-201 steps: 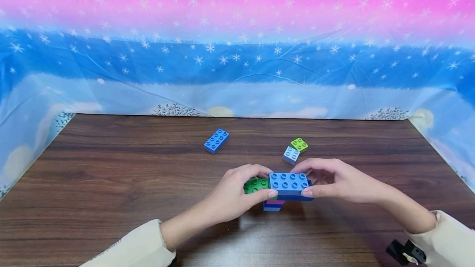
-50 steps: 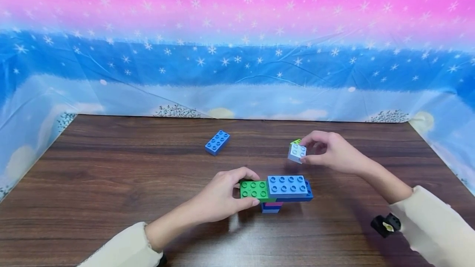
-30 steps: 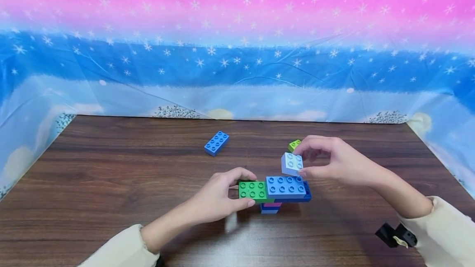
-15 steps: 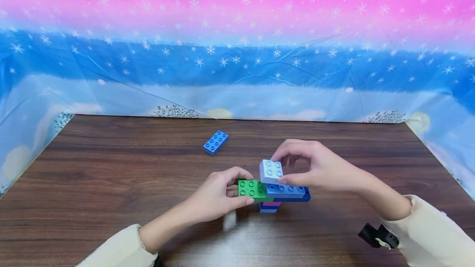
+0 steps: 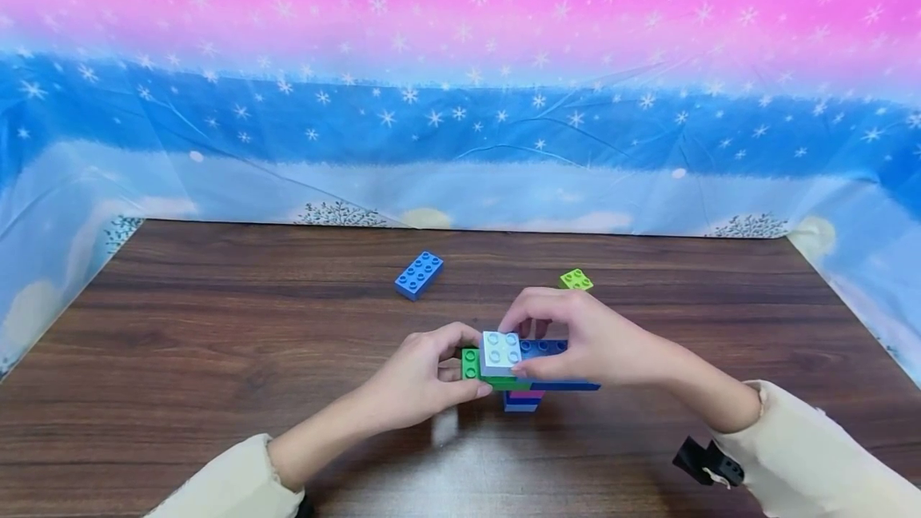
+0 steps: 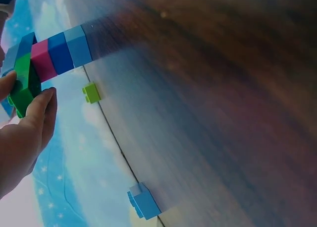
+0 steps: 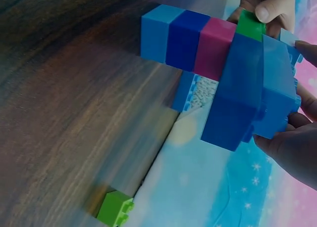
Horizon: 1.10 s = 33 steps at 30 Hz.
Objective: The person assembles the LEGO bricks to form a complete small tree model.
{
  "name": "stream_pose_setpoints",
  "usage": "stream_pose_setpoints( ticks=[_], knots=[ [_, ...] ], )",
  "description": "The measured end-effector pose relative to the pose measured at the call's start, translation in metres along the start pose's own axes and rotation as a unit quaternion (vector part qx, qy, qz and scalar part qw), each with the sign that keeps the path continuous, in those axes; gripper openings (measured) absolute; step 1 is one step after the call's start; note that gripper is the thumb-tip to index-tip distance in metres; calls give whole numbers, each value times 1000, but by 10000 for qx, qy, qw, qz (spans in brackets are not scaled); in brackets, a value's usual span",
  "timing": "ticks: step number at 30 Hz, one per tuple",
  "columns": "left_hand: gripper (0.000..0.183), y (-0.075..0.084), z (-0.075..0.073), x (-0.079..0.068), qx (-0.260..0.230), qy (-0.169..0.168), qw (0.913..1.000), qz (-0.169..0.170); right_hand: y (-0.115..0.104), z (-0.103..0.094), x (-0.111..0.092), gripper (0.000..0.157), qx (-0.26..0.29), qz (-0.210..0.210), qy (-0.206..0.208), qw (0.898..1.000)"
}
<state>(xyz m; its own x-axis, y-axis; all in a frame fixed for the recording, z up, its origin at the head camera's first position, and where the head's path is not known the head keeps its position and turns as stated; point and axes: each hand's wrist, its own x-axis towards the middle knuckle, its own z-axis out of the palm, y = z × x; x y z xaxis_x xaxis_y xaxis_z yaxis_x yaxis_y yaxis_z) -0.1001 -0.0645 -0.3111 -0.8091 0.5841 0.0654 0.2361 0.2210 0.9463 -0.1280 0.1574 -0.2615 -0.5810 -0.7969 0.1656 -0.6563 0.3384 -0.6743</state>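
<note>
A T-shaped tower of toy building bricks stands on the table. Its stem has light blue, dark blue and pink [image 7: 215, 47] bricks. On top, a green brick [image 5: 470, 364] lies left and a long dark blue brick [image 7: 233, 93] right, the latter bearing a light blue eight-stud brick [image 5: 543, 347]. My left hand [image 5: 424, 378] grips the green brick between thumb and fingers. My right hand [image 5: 597, 338] pinches a pale blue four-stud brick [image 5: 500, 352] over the green brick, beside the light blue one. Whether its underside is seated cannot be seen.
A loose blue eight-stud brick [image 5: 420, 275] lies farther back on the wooden table [image 5: 252, 302]. Behind my right hand lies a lime green four-stud brick [image 5: 576, 279]. A patterned cloth [image 5: 460, 126] hangs along the table's back edge.
My right hand let go of the light blue brick on the tower, picked up the pale blue brick beside the lime one and carried it left over the green brick. My left hand stayed at the tower.
</note>
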Motion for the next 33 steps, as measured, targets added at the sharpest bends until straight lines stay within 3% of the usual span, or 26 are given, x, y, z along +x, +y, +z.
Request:
stream_pose_setpoints(
  ticks=[16, 33],
  knots=[
    [34, 0, -4, -4, -20, 18, 9999, -117, 4, 7, -1, 24, -99, 112, -50, 9999],
    [36, 0, -5, -4, -80, 58, 9999, -99, 9, 8, -2, 24, 51, -88, -22, 9999]
  ],
)
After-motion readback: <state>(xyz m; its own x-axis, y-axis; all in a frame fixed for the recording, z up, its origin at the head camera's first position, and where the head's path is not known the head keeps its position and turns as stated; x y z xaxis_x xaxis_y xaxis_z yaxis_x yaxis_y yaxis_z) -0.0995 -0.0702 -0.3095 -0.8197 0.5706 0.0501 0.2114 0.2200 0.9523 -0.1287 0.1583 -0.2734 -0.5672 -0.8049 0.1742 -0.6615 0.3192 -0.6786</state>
